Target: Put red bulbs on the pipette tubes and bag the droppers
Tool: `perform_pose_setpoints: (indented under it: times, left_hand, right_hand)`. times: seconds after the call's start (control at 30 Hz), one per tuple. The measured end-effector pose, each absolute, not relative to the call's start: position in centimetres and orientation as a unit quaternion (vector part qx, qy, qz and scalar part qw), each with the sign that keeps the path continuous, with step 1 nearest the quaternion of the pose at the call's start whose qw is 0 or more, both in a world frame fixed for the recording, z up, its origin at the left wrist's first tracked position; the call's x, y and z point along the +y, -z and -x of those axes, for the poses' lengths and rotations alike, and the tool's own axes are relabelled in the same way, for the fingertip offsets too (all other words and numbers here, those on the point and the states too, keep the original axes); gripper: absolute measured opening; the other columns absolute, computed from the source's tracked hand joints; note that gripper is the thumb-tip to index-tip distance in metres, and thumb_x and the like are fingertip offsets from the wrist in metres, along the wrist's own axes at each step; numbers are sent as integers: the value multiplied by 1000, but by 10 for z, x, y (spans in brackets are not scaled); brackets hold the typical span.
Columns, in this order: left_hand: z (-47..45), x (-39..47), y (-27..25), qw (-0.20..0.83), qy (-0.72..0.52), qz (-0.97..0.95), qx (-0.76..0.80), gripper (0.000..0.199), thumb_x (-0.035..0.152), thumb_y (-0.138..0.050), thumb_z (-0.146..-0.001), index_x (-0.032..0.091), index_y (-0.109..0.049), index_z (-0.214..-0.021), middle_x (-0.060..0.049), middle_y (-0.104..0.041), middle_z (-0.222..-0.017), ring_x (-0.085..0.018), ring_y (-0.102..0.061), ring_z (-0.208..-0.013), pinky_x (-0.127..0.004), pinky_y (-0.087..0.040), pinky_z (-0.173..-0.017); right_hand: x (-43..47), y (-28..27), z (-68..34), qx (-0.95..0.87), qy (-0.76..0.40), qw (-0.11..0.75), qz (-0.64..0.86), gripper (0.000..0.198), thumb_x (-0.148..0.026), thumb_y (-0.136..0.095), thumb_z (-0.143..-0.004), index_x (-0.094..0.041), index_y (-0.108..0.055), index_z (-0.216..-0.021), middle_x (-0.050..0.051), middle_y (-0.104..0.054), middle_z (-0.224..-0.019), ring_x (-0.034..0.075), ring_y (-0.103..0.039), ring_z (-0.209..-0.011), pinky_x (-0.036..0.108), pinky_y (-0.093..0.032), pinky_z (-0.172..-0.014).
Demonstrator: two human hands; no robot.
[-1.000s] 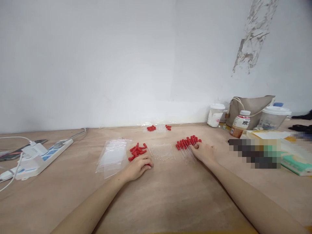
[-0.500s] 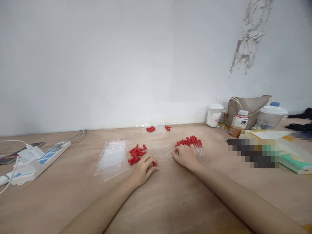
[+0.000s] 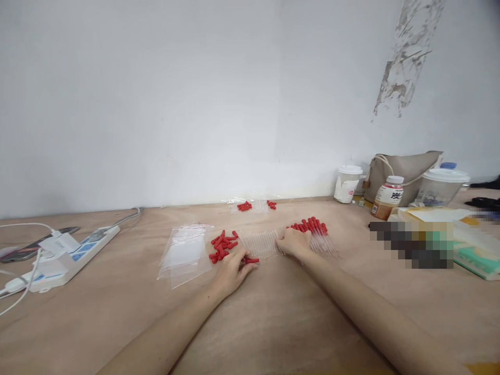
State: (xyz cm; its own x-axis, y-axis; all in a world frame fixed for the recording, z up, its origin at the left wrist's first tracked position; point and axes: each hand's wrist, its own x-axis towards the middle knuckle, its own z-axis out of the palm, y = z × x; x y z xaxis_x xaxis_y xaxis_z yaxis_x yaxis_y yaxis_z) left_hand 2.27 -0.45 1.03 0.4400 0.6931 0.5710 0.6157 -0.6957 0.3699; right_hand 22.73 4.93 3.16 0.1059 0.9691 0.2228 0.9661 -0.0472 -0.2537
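My left hand pinches a red rubber dropper bulb between thumb and fingers, its narrow end pointing right. Just behind that hand lies a loose pile of red bulbs. A row of clear glass dropper tubes lies side by side between my hands. At the right end of this row rests my right hand, its fingers curled and closed; what they grip is hidden. To its right lie several droppers with red bulbs fitted on their tubes, partly covered by the hand.
Clear plastic bags lie left of the pile. Near the wall sits a bag of more bulbs and tubes. A power strip is at left. A lidded cup, a bottle, and a tissue pack stand at right.
The red bulb in my left hand has turned and now sticks out to the right past the fingertips. My right hand stays at the end of the tube row. The view has shifted slightly.
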Motion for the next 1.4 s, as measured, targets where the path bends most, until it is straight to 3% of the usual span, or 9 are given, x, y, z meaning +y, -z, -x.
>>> perform_pose_setpoints:
  times: [0.13, 0.33, 0.57, 0.83, 1.07, 1.4]
  left_hand:
    - [-23, -5, -14, -27, -345, -859, 376, 20, 26, -52, -82, 20, -55, -101, -4, -58, -86, -19, -49, -84, -35, -37, -78]
    - [-27, -6, -18, -54, -324, -867, 375, 14, 27, -49, -84, 22, -60, -89, -2, -60, -84, -18, -49, -84, -37, -31, -83]
    - [-28, -10, -20, -60, -299, -885, 351, 14, 28, -47, -85, 22, -59, -88, -1, -64, -80, -17, -52, -81, -41, -24, -90]
    - [-28, -12, -20, -31, -315, -880, 354, 16, 30, -46, -86, 22, -60, -86, -1, -64, -77, -16, -53, -77, -38, -26, -87]
    - [-26, -14, -23, -6, -284, -900, 330, 16, 29, -46, -86, 22, -60, -83, 0, -64, -80, -16, -53, -77, -37, -25, -87]
    - [-27, -15, -23, -17, -250, -912, 324, 18, 30, -45, -87, 21, -60, -80, -1, -64, -78, -17, -53, -79, -40, -20, -91]
  right_hand:
    - [32, -35, -232, -715, 8, 262, 648, 22, -28, -42, -79, -17, -60, -72, 8, -65, -75, 20, -58, -74, 32, -30, -69]
    - [-8, -19, -244, -846, 35, 335, 412, 17, -25, -39, -86, -18, -54, -82, 3, -64, -79, 13, -55, -70, 32, -26, -82]
    - [-21, -5, -243, -850, 46, 343, 397, 20, -26, -38, -86, -19, -55, -80, 1, -64, -74, 12, -54, -67, 33, -23, -84]
    - [-19, -5, -242, -861, 49, 334, 380, 19, -24, -40, -85, -19, -56, -77, 0, -63, -73, 11, -53, -67, 32, -23, -84]
    - [-12, -6, -248, -877, 23, 341, 338, 21, -25, -43, -86, -24, -63, -86, 1, -64, -78, 11, -54, -74, 33, -22, -83]
    - [-16, -9, -246, -883, 77, 310, 344, 21, -22, -42, -85, -23, -62, -81, 0, -62, -72, 10, -50, -65, 31, -20, -76]
